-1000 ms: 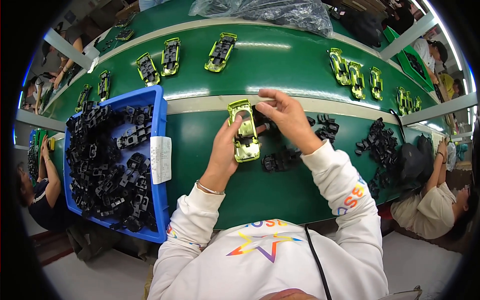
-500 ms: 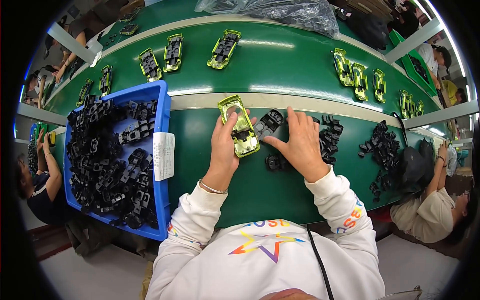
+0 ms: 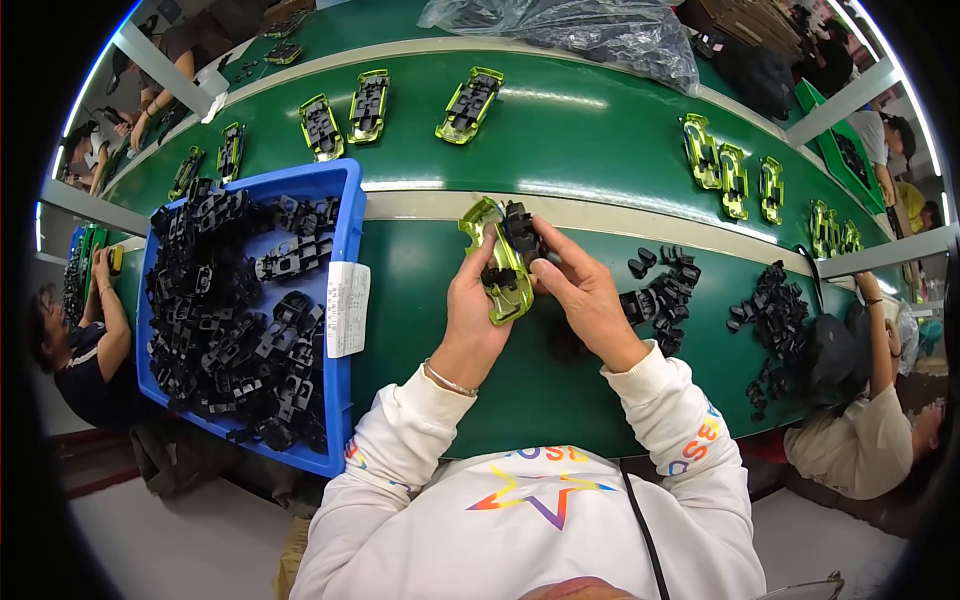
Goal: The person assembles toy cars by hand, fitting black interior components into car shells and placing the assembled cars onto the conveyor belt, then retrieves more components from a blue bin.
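Observation:
My left hand (image 3: 474, 322) is closed round a translucent yellow-green toy car body shell (image 3: 511, 299), tilted with its hollow inside partly in view. My right hand (image 3: 592, 303) pinches a black plastic car interior piece (image 3: 520, 227) between thumb and fingers. That piece stands on edge along the shell's right side, close against it; whether it sits inside at any point I cannot tell. Right of my right hand lies a small pile of black plastic parts (image 3: 663, 300) on the green bench.
At left stands a blue crate (image 3: 351, 215) heaped with black interior pieces. Several green car shells with black insides (image 3: 470, 105) lie on the green belt (image 3: 580, 135) beyond. More green shells (image 3: 735, 185) and a black parts heap (image 3: 778, 310) are at right. Other people sit on both sides.
My right hand has lifted the black interior piece off the bench and brought it left against the shell. The shell has turned somewhat in my left hand. The whole view has shifted slightly.

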`<state>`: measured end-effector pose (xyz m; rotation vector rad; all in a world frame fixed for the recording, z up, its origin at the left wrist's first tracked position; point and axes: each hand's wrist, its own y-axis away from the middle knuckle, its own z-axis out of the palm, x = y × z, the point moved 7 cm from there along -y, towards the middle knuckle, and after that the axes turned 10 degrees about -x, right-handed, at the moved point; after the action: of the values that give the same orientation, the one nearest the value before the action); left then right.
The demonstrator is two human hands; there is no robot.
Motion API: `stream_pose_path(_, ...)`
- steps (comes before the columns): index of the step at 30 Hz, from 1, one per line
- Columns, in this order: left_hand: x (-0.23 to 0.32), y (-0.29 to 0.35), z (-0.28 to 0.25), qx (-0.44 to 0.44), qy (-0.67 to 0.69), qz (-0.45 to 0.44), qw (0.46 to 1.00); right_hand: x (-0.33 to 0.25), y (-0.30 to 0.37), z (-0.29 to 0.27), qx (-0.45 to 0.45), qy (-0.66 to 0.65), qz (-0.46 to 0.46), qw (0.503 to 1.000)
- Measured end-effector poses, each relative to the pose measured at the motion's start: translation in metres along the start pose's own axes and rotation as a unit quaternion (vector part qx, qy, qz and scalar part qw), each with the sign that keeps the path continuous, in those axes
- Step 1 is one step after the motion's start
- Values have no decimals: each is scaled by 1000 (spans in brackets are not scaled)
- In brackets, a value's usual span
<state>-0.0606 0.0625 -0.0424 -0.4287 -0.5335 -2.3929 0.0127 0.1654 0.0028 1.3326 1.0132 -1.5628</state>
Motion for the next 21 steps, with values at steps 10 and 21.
stream_pose_path(10, 23, -2, 16, -72, -148, 119, 979, -60, 5, 12, -39, 329, -133, 934)
stream_pose_path(21, 22, 6, 29, -96, -163, 125, 974, -73, 11, 24, 18, 447, -147, 882)
